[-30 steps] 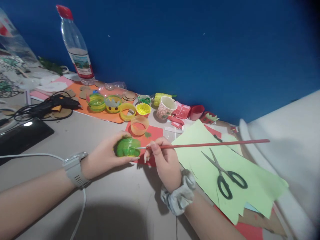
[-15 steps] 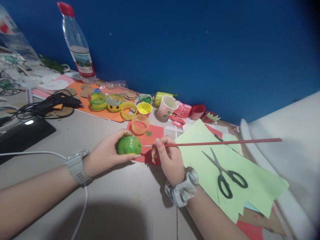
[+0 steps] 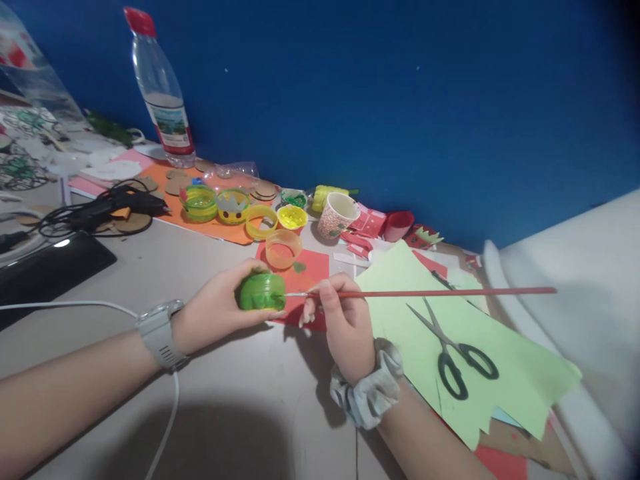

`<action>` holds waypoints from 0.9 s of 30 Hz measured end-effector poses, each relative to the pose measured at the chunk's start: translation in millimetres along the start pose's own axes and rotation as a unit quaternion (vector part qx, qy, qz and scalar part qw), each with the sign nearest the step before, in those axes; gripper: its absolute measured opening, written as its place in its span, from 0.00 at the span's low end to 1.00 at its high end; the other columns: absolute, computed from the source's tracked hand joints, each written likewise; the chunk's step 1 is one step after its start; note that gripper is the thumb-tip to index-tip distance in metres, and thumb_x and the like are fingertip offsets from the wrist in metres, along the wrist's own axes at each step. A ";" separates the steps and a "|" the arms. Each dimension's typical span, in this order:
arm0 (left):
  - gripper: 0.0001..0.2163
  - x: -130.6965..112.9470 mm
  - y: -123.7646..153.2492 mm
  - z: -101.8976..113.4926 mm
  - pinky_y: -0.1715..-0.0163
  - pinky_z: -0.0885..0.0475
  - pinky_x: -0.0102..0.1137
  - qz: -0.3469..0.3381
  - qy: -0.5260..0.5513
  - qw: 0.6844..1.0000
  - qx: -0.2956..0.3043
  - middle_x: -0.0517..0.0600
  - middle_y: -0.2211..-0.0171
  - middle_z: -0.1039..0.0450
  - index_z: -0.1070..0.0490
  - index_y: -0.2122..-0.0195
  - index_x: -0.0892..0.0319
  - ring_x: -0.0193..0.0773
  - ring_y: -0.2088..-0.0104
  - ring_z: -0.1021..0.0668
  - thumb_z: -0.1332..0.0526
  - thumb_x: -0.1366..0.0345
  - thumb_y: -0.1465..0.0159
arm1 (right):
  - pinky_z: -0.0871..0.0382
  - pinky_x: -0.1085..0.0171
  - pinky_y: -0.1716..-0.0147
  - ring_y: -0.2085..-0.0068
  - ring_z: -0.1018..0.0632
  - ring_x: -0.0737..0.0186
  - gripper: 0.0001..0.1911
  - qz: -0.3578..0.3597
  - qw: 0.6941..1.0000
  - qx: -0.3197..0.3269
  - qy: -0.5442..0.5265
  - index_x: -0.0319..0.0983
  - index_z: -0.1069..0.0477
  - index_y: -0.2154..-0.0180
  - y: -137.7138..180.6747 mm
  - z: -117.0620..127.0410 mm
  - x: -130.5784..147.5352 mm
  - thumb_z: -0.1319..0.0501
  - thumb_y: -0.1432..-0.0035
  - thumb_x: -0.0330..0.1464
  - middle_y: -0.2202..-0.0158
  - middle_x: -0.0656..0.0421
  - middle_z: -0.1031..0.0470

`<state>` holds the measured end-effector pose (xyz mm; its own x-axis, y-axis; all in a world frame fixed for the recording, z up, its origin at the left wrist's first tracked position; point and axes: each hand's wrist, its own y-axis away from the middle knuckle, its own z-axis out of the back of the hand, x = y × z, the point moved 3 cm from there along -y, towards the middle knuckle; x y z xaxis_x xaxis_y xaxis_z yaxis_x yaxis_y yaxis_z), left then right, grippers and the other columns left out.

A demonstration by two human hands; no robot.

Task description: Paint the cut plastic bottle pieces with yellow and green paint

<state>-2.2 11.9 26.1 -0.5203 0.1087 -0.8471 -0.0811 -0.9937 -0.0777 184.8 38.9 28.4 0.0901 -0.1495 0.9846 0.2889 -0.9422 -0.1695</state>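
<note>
My left hand [image 3: 224,298] is wrapped around a small green-painted plastic bottle piece [image 3: 262,292], thumb below and fingers above. In a pinch, my right hand [image 3: 345,320] holds a long red paintbrush [image 3: 425,293] near its metal end. The brush lies almost level, its tip at the right edge of the green piece. Beneath them is a red paper sheet [image 3: 317,263] with a green smudge. A clear orange ring [image 3: 283,249] stands on that paper just behind my left hand. Beyond it sits a small cup of yellow paint [image 3: 293,217].
Scissors [image 3: 453,350] lie spread on light green paper [image 3: 400,280] at right. A patterned paper cup [image 3: 337,217] and a red-capped bottle [image 3: 167,113] stand along the blue wall. A glue gun [image 3: 135,199] with tangled cable lies at left. A white cable [image 3: 170,413] runs under my left wrist.
The brush has tilted slightly, its far end a little lower, and my right hand has shifted slightly. My left hand keeps hold of the green piece. The whole view has moved a little.
</note>
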 end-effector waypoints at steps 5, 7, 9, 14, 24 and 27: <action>0.25 -0.8 -0.6 0.3 0.55 0.26 0.37 0.007 -0.019 1.000 -0.004 0.51 0.56 0.26 0.34 0.53 0.58 0.45 0.56 0.23 0.32 0.50 0.46 | 0.33 0.71 0.77 0.80 0.30 0.73 0.17 -0.007 0.998 -0.017 0.060 0.40 0.37 0.73 -0.8 2.7 -2.9 0.44 0.33 0.41 0.82 0.68 0.34; 0.25 -0.9 -0.3 0.5 0.55 0.26 0.37 0.010 -0.022 1.000 0.001 0.51 0.56 0.26 0.34 0.52 0.58 0.45 0.57 0.23 0.32 0.50 0.45 | 0.34 0.71 0.79 0.81 0.31 0.72 0.16 -0.011 0.999 -0.038 0.028 0.40 0.37 0.72 -0.3 3.1 -2.9 0.44 0.33 0.42 0.82 0.68 0.34; 0.25 -0.9 0.1 0.5 0.55 0.26 0.37 0.011 -0.015 1.000 0.008 0.51 0.57 0.26 0.35 0.52 0.58 0.45 0.57 0.23 0.32 0.50 0.45 | 0.32 0.69 0.79 0.80 0.29 0.70 0.15 -0.003 0.999 -0.036 -0.014 0.41 0.36 0.70 0.9 0.9 -2.4 0.44 0.34 0.42 0.80 0.67 0.31; 0.25 -2.0 1.4 1.2 0.55 0.26 0.37 0.010 -0.015 1.000 0.005 0.51 0.56 0.27 0.34 0.52 0.58 0.45 0.56 0.23 0.32 0.50 0.46 | 0.31 0.70 0.78 0.80 0.29 0.70 0.16 -0.011 1.000 -0.011 0.025 0.40 0.36 0.71 -0.4 2.9 -5.9 0.43 0.34 0.42 0.81 0.66 0.32; 0.25 -2.3 2.8 -1.2 0.56 0.26 0.35 -0.009 -0.040 0.999 0.028 0.51 0.56 0.25 0.33 0.53 0.58 0.46 0.56 0.23 0.32 0.49 0.45 | 0.33 0.71 0.81 0.81 0.28 0.71 0.15 -0.039 0.999 0.006 -0.021 0.40 0.36 0.70 -2.2 1.0 -9.3 0.42 0.34 0.42 0.80 0.66 0.30; 0.25 -1.8 2.8 0.0 0.55 0.26 0.36 0.002 -0.048 0.999 0.025 0.51 0.55 0.26 0.34 0.52 0.58 0.46 0.56 0.23 0.32 0.49 0.45 | 0.34 0.72 0.81 0.83 0.32 0.72 0.17 -0.043 0.999 -0.030 -0.004 0.40 0.38 0.72 -5.0 6.7 -11.7 0.42 0.35 0.43 0.83 0.68 0.34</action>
<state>-1.5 8.9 27.5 -0.5988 0.1095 -0.7934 -0.1196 -0.9917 -0.0466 188.7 47.3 17.5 0.0740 -0.0644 0.9952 0.2385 -0.9678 -0.0804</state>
